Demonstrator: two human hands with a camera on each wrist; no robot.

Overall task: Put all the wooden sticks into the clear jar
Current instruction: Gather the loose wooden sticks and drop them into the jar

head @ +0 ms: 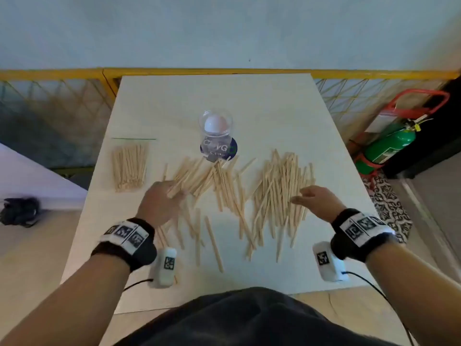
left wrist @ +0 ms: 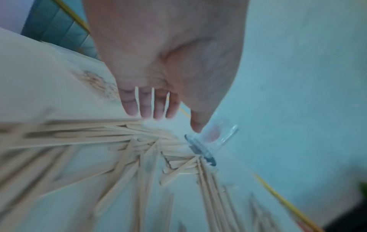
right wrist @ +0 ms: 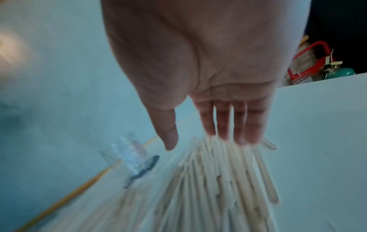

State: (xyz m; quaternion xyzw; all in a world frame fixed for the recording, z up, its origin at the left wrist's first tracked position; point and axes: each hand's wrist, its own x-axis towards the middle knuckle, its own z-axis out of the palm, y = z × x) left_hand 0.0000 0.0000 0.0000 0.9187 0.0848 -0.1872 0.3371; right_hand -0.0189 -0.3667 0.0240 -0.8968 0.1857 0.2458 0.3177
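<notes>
Pale lettering shows through the clear jar (head: 216, 132) from the dark round coaster (head: 231, 149) under it; only "C", "v" and "G" come through, the rest garbled. The wristbands (head: 362, 227) carry square black-and-white marker codes, no words.

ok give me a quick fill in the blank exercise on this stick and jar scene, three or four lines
1. The clear jar stands upright on a dark round ____.
2. Inside the jar lies one white ____.
3. The tidy bundle of sticks lies on the table's ____ side, apart from the loose sticks.
4. The left hand and right hand both have their fingers ____ over the sticks.

Missing words: coaster; ball; left; straight
</notes>
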